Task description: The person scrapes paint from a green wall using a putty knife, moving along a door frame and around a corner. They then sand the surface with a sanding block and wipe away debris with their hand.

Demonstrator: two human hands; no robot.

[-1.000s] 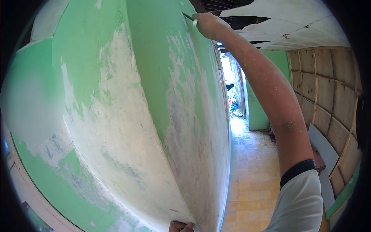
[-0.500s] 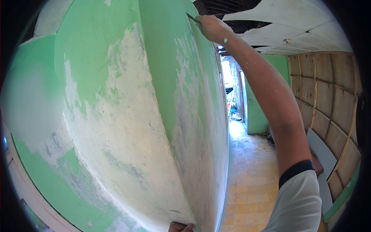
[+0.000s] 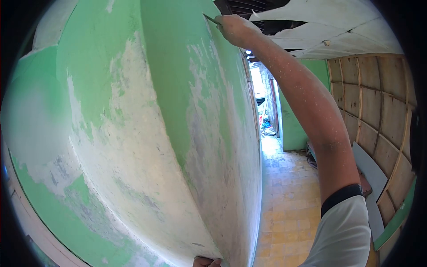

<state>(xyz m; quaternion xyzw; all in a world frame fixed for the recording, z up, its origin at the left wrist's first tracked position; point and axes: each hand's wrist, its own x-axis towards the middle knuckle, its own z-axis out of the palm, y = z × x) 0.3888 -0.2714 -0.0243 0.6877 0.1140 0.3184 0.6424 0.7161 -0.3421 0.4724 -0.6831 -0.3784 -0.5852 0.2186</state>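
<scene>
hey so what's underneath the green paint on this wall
Where the green paint is missing, a whitish surface with grey patches shows. What lies beneath the paint that remains is covered and cannot be seen.

A single camera worn on the person's head looks forward and down, giving a wide, rounded view with dark corners. It stands close to the painted wall [image 3: 126, 171], which fills the left half, and faces along it toward a bright doorway [image 3: 262, 91] farther off. The ceiling [image 3: 356, 24] shows at the top right, the floor [image 3: 284, 213] lower down, and the right arm [image 3: 307, 98] spans the near right side
</scene>
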